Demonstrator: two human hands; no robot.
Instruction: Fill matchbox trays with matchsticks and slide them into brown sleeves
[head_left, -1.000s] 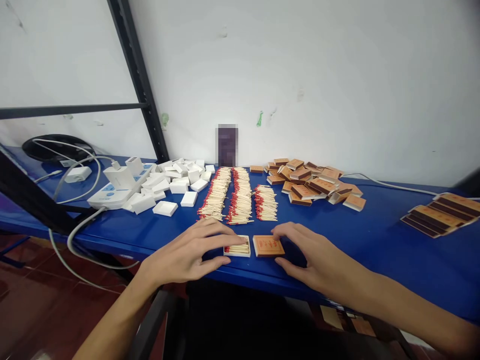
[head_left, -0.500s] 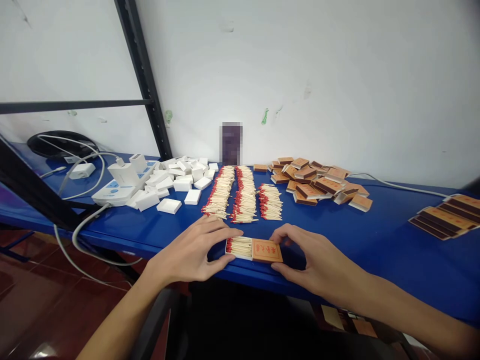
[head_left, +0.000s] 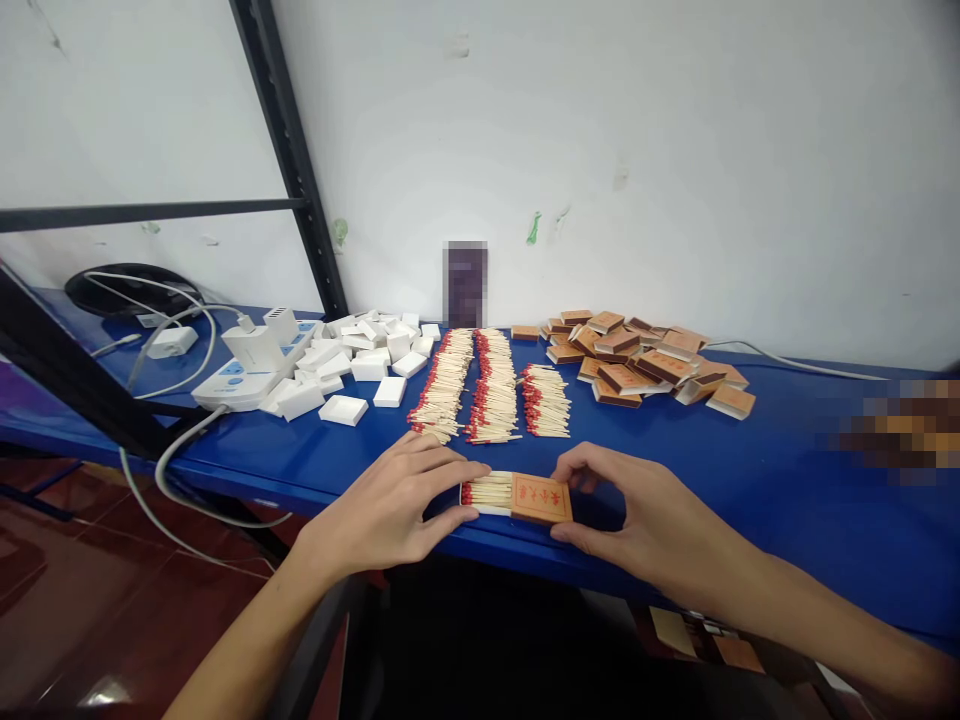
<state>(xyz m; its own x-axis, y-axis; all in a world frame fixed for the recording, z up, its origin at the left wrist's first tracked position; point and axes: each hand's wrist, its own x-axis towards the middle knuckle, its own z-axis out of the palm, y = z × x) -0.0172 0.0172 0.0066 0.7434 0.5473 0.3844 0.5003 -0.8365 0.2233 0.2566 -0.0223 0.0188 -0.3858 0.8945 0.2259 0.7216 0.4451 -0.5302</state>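
At the near edge of the blue table (head_left: 750,480) a matchbox lies flat between both hands. Its white inner tray (head_left: 486,492), filled with red-tipped matches whose heads face left, sticks out of the left end of the orange sleeve (head_left: 540,499); about half of the tray shows, and the rest is inside the sleeve.

The left hand (head_left: 394,505) is closed loosely around the exposed tray. Its index finger lies along the far side, its thumb along the near side, and the tray's left end sits just inside the curl of the fingers (head_left: 469,468). Whether a fingertip presses on that end wall is hard to tell from this angle.

The right hand (head_left: 637,510) pinches the sleeve from the other side, the index finger bent over the far right corner and the thumb on the near long edge, so the sleeve sits between thumb and fingers with its printed top face uncovered.

Just behind the matchbox, three rows of loose matches (head_left: 491,385) run away from the person. To their left is a heap of empty white trays (head_left: 360,350), with a white power strip (head_left: 247,372) and cables beyond it. To their right is a heap of orange sleeves (head_left: 645,362). A black metal frame (head_left: 289,150) rises against the white wall (head_left: 675,150).
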